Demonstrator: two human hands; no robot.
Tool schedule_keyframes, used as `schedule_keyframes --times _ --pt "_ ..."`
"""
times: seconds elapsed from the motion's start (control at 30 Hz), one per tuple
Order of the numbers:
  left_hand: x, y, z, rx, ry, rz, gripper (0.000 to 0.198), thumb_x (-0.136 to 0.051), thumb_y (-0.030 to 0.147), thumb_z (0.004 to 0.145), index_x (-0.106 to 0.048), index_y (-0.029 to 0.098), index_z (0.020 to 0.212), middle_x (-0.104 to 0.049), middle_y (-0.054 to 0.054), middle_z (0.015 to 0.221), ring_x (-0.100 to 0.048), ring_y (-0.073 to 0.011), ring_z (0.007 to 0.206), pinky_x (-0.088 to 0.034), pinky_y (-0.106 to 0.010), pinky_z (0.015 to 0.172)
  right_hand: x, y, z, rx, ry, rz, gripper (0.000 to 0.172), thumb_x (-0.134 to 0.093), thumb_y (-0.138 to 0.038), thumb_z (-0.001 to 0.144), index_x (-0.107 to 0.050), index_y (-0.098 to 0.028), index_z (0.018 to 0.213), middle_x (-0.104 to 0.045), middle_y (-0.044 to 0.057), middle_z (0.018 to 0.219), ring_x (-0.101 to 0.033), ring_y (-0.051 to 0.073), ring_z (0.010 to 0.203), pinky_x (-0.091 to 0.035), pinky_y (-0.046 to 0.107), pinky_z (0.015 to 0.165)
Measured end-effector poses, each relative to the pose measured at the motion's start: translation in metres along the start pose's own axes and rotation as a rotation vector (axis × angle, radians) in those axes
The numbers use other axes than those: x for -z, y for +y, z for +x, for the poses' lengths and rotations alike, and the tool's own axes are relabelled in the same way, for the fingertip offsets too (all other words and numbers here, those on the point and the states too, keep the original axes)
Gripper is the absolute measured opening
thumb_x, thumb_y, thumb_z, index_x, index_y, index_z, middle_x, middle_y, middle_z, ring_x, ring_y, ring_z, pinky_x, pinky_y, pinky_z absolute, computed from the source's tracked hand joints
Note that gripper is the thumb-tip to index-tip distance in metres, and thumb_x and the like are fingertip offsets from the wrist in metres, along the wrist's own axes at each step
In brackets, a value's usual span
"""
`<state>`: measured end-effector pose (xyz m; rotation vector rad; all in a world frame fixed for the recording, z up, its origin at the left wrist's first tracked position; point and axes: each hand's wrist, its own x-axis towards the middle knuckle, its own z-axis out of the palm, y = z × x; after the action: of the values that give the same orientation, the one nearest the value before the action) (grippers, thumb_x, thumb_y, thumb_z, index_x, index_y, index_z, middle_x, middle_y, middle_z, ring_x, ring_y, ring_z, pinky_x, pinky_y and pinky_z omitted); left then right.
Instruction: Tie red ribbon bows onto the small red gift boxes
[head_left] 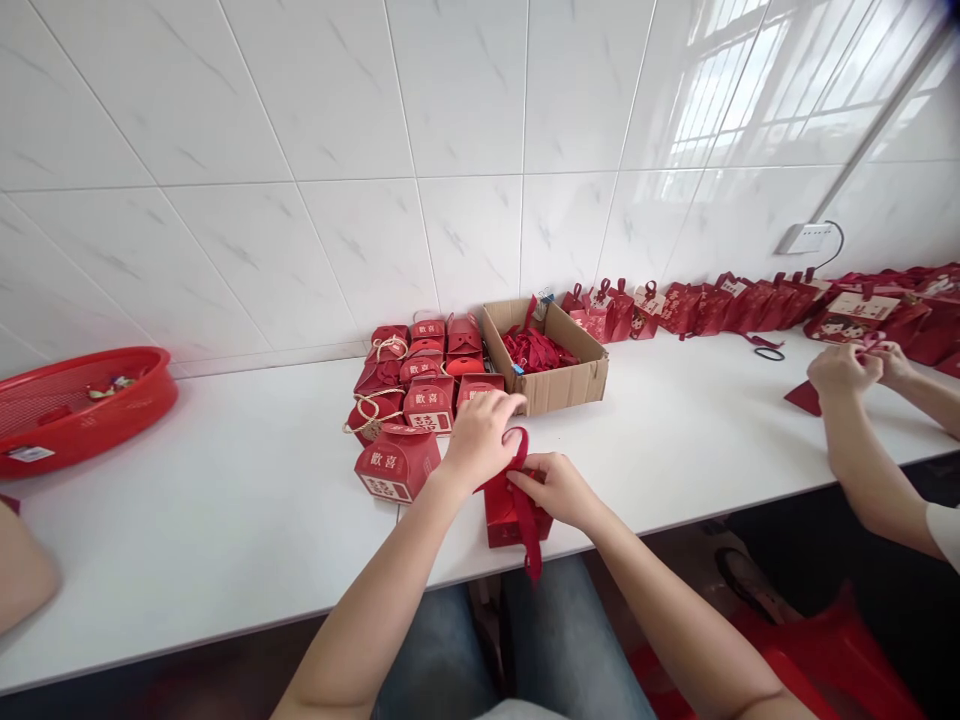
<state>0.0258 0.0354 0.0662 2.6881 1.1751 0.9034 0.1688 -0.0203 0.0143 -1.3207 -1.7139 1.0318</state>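
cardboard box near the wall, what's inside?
A tangled heap of dark red ribbons fills much of the cardboard box. The heap covers the bottom, so anything underneath can't be seen.

1 red gift box (501, 526) sits near the white tabletop's (247, 520) front edge, its top partly hidden. 1 flat, dark-red ribbon (527, 520) — unfastened at its lower end — curls into a loop above the box and trails down across it, past its bottom edge.

Bright window glare streaks the tiled wall (465, 120); edges look stretched.
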Motion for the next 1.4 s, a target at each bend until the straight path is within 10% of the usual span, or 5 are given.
schedule_keyframes --times 0.13,0.43,0.7,1.03,1.4 --pt "-0.002 -0.007 -0.017 0.2 0.207 0.056 0.02 -0.047 0.007 0.075 -0.055 0.02 0.088 -0.059 -0.005 0.084 -0.056 -0.0233 0.085 -0.043 -0.037 0.077 -0.002 0.004 0.003 -0.012 -0.033 0.08 0.026 -0.051 -0.035 0.083 -0.065 -0.016 0.073 -0.062 0.002 0.064 -0.05 0.013 0.055 -0.037 0.023 0.049" --pt "-0.006 -0.016 -0.048 0.384 -0.177 -0.537 0.019 -0.061 0.033 0.077 -0.062 0.02 0.09 -0.065 -0.003 0.095 -0.06 -0.0192 0.089 -0.047 -0.031 0.08 -0.002 0.012 0.003 0.011 -0.025 0.184 0.02 -0.055 -0.038 0.084 -0.056 -0.018 0.085 -0.068 0.004 0.076 -0.063 0.017 0.067 -0.046 0.026 0.055" --pt "-0.016 -0.017 -0.057 0.39 -0.125 -0.685 0.015 -0.058 0.025 0.079 -0.054 0.018 0.067 -0.067 -0.003 0.088 -0.061 -0.0189 0.089 -0.045 -0.032 0.085 -0.008 0.02 0.003 -0.034 0.048 0.355 0.036 -0.062 -0.037 0.08 -0.03 -0.026 0.091 -0.066 -0.007 0.064 -0.048 0.009 0.043 -0.032 0.017 0.04" --pt "-0.026 -0.017 -0.066 0.323 -0.07 -0.766 0.019 -0.063 0.019 0.077 -0.06 0.018 0.096 -0.068 -0.004 0.098 -0.063 -0.017 0.093 -0.049 -0.029 0.085 -0.008 0.02 0.003 -0.025 0.004 0.301 0.026 -0.061 -0.044 0.08 -0.051 -0.02 0.087 -0.066 0.001 0.07 -0.056 0.012 0.053 -0.036 0.02 0.043" --pt "-0.027 -0.009 -0.069 0.331 0.012 -0.705 0.007 -0.062 0.013 0.077 -0.065 0.018 0.081 -0.07 -0.002 0.082 -0.065 -0.0148 0.079 -0.053 -0.026 0.075 0.0 0.014 -0.005 0.069 0.074 -0.017 0.019 -0.067 -0.028 0.075 -0.071 -0.022 0.093 -0.066 0.001 0.077 -0.051 0.012 0.057 -0.043 0.026 0.054"
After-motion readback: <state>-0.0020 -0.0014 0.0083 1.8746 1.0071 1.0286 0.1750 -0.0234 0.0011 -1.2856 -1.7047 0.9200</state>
